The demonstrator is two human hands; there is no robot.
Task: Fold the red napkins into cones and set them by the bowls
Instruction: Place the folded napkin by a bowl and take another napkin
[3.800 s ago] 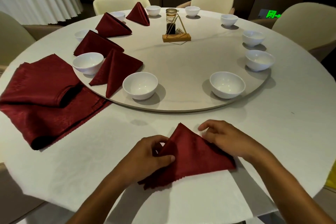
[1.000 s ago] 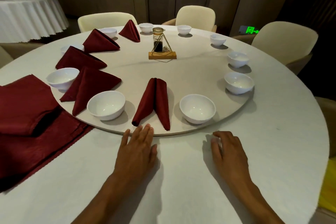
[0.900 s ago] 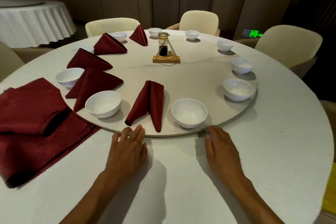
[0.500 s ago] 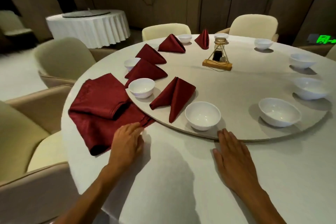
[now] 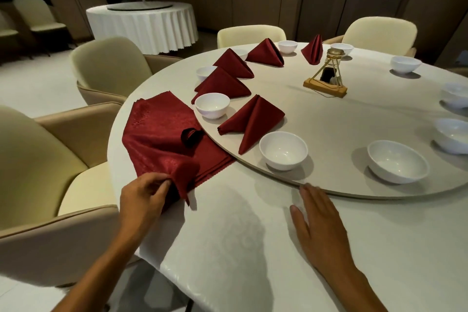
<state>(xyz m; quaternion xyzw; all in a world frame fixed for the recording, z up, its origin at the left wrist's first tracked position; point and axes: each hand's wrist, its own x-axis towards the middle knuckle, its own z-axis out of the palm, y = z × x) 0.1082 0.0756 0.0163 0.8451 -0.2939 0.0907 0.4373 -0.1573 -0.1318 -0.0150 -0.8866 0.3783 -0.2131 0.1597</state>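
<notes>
The left hand [image 5: 145, 191] pinches the near corner of the top napkin [image 5: 183, 175] on the flat stack of red napkins [image 5: 157, 129], thumb and curled fingers closed on the cloth, so that the corner stands up in a loose fold off the pile. The right hand [image 5: 317, 220] lies flat on the white tablecloth [image 5: 228, 248], fingers straight and holding nothing, its fingertips just at the near edge of the round turntable [image 5: 354, 114]. The stack sits at the left of the table, its right side tucked under the turntable's rim. Five folded cones already stand on the turntable — the nearest cone [image 5: 250, 121] lies between a small white bowl [image 5: 212, 105] and the next bowl [image 5: 283, 150], while the bowl to the right [image 5: 397, 164] and those beyond it have no cone yet. The cloth looks light, soft and limp: the lifted corner droops and creases under its own weight, and it will not hold a shape until it is pressed. It probably slides easily over the sheet beneath, so a corner pinch like this one should peel a single layer — though the scalloped edges lie close together, and two sheets could come up at once. Taking hold at the corner and drawing toward the near, bare part of the cloth seems soundest; a pull to the right risks dragging on the turntable's edge.
</notes>
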